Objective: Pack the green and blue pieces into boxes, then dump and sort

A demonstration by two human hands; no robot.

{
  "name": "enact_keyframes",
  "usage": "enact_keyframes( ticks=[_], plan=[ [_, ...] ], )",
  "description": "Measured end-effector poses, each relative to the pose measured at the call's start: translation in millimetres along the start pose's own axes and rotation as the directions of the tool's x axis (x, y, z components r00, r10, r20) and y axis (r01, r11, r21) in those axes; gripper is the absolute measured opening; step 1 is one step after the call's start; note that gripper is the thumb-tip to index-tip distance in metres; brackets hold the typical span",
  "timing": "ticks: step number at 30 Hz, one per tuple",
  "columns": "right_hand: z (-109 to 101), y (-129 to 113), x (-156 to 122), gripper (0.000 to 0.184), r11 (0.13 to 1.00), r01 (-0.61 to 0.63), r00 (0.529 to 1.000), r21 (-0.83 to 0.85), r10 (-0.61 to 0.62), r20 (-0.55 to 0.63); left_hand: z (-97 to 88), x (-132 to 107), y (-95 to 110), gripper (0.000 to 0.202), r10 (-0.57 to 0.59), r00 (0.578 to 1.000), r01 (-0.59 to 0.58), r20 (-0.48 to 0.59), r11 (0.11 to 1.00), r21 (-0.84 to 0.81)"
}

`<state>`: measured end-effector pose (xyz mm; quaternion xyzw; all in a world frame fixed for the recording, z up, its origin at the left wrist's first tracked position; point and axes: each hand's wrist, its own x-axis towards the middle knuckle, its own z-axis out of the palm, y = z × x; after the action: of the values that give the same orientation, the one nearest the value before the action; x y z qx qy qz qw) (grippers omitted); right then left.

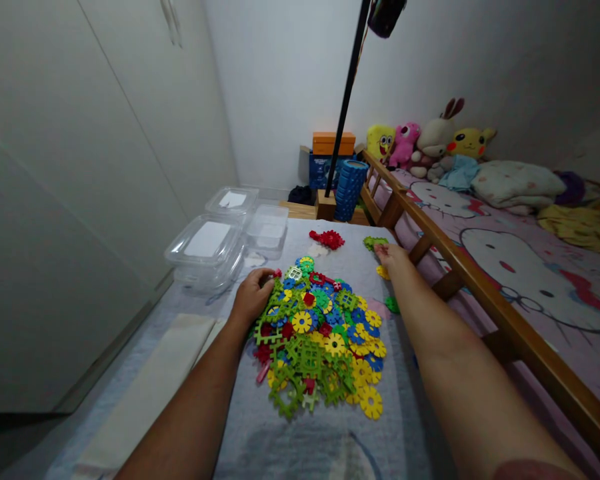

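Note:
A heap of plastic interlocking pieces (320, 333) in green, yellow, blue and red lies on a grey cloth (330, 440). My left hand (253, 293) rests at the heap's upper left edge, fingers curled on a small red piece (278, 273). My right hand (393, 257) reaches past the heap and its fingertips touch a group of green pieces (375, 243). A small group of red pieces (329, 239) and some white pieces (318, 251) lie apart beyond the heap. A yellow piece (383, 272) and a green one (393, 305) lie by my right forearm.
Clear plastic boxes with lids (207, 250) stand at the cloth's far left. A wooden bed rail (480, 287) runs along the right, with plush toys (430, 143) on the bed. A black pole (345, 100), a blue roller (350, 190) and an orange box (333, 142) stand behind.

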<state>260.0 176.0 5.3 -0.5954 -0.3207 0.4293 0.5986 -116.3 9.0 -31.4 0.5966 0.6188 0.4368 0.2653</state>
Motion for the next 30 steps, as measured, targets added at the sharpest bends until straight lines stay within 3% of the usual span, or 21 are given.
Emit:
enact_keyframes(
  ticks=[4, 10, 12, 15, 18, 20, 23, 26, 30],
  plan=[
    [2, 0, -5, 0.016, 0.991, -0.116, 0.984, 0.059, 0.123, -0.13, 0.4, 0, 1, 0.03, 0.019, 1.0, -0.019, -0.006, 1.0, -0.005],
    [-2, -5, -39, 0.022, 0.981, -0.138, 0.97, 0.138, 0.162, -0.183, 0.8, 2, -2, 0.028, 0.032, 0.999, -0.032, -0.012, 0.999, 0.002],
    [-3, -7, -59, 0.021, 0.982, -0.127, 0.98, 0.144, 0.146, -0.132, 0.6, 2, -3, 0.028, 0.038, 0.999, -0.038, -0.007, 0.999, 0.007],
    [-1, -9, -95, 0.02, 0.996, -0.064, 0.996, 0.059, 0.061, 0.061, 0.7, 2, -3, 0.029, 0.045, 0.999, -0.045, -0.001, 0.999, 0.01],
    [1, -6, -129, 0.018, 0.98, 0.083, 0.953, -0.182, -0.025, 0.303, 1.0, 1, -4, 0.03, 0.041, 0.999, -0.041, 0.005, 0.999, 0.002],
    [3, 0, -146, 0.016, 0.901, 0.242, 0.878, -0.361, -0.044, 0.477, 1.2, 1, -4, 0.03, 0.04, 0.999, -0.04, 0.003, 0.999, -0.006],
    [6, 9, -161, 0.014, 0.691, 0.486, 0.773, -0.535, -0.054, 0.633, 1.4, 1, -5, 0.031, 0.051, 0.999, -0.051, -0.003, 0.999, -0.008],
    [10, 17, -167, 0.02, 0.491, 0.63, 0.734, -0.601, -0.125, 0.667, 1.3, 1, -6, 0.031, 0.051, 0.999, -0.051, -0.001, 0.999, -0.006],
    [15, 24, -169, 0.015, 0.373, 0.667, 0.732, -0.645, -0.163, 0.662, 1.0, 2, -5, 0.031, 0.052, 0.999, -0.052, 0.008, 0.999, -0.006]
  ],
)
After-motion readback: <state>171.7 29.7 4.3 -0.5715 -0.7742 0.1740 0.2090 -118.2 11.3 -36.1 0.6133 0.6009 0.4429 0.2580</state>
